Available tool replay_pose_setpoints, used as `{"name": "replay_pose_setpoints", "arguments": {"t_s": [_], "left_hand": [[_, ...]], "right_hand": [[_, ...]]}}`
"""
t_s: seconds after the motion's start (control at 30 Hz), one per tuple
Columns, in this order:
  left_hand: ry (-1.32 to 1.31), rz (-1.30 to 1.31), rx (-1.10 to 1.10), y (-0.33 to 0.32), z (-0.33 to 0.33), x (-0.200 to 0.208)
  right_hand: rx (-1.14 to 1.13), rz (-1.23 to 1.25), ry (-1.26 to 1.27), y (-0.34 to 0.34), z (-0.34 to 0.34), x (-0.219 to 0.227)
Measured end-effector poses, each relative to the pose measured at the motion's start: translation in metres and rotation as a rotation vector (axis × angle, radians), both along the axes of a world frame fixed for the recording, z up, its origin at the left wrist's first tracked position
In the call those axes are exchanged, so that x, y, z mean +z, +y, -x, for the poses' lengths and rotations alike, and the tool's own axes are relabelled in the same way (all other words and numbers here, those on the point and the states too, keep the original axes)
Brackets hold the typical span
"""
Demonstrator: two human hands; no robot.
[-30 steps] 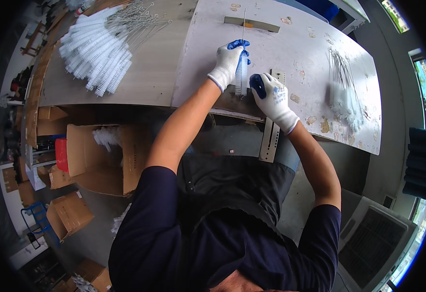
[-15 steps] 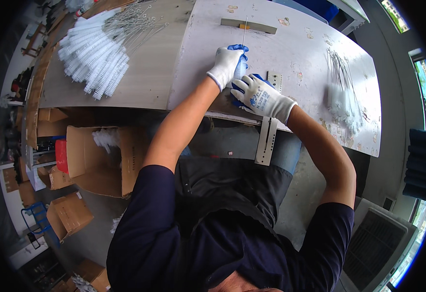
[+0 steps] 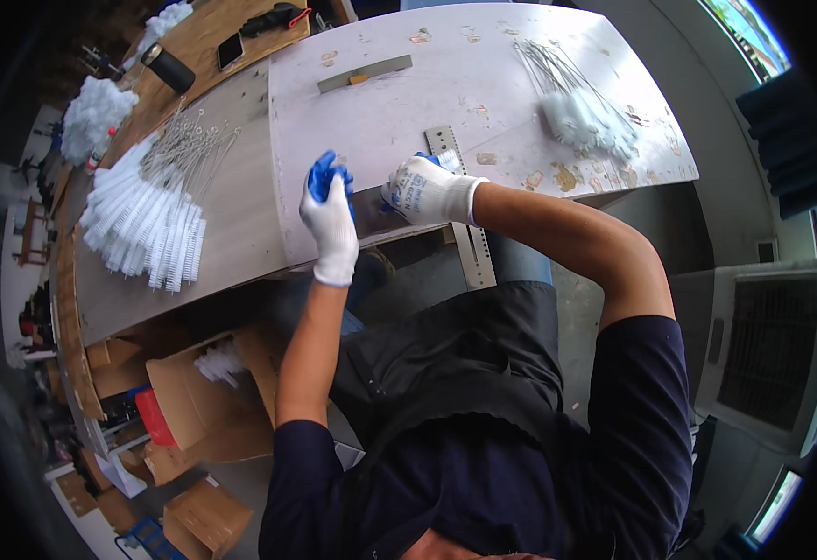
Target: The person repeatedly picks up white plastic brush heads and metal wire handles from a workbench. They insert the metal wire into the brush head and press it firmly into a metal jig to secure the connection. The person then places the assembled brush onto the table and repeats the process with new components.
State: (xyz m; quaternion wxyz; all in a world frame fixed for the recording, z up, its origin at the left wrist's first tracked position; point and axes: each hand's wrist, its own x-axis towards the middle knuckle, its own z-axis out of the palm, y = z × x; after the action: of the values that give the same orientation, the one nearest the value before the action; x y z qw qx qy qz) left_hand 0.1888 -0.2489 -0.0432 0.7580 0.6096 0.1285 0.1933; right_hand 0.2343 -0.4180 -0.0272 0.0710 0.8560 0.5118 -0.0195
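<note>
My right hand, in a white glove with a blue palm, is closed round a white bristle brush. Only a short tuft of the brush shows beyond the fingers; the hand covers the rest. To its left, apart from it, my left hand is raised over the table's front edge in a matching glove. Its blue fingers are loosely bent and a little apart, with nothing visible in them. A perforated metal bar juts from the table edge beside my right hand.
White brushes with wire handles lie fanned on the table's left part. More brushes lie at the far right. A curved grey strip is on the tabletop. A black tumbler and a phone stand back left; a cardboard box sits below.
My left hand has come off the brush and moved left, so the hands are apart. The right hand still holds the brush. The whole view has turned, shifting the table's contents leftward.
</note>
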Motion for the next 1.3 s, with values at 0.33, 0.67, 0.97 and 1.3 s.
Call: {"name": "replay_pose_setpoints", "arguments": {"t_s": [0.33,0.67,0.97,1.3], "left_hand": [[0.341,0.471,-0.496,-0.070,0.116,-0.049],[0.193,1.247,-0.752,-0.072,0.108,-0.076],[0.489,0.140,-0.714,0.046,0.092,-0.022],[0.492,-0.236,-0.868,0.084,0.061,-0.003]], "right_hand": [[-0.544,-0.074,0.200,0.029,0.046,0.024],[-0.734,-0.224,0.288,0.038,0.049,0.009],[-0.250,-0.144,0.455,-0.020,-0.004,-0.001],[0.000,-0.072,0.039,-0.006,-0.011,-0.032]]}}
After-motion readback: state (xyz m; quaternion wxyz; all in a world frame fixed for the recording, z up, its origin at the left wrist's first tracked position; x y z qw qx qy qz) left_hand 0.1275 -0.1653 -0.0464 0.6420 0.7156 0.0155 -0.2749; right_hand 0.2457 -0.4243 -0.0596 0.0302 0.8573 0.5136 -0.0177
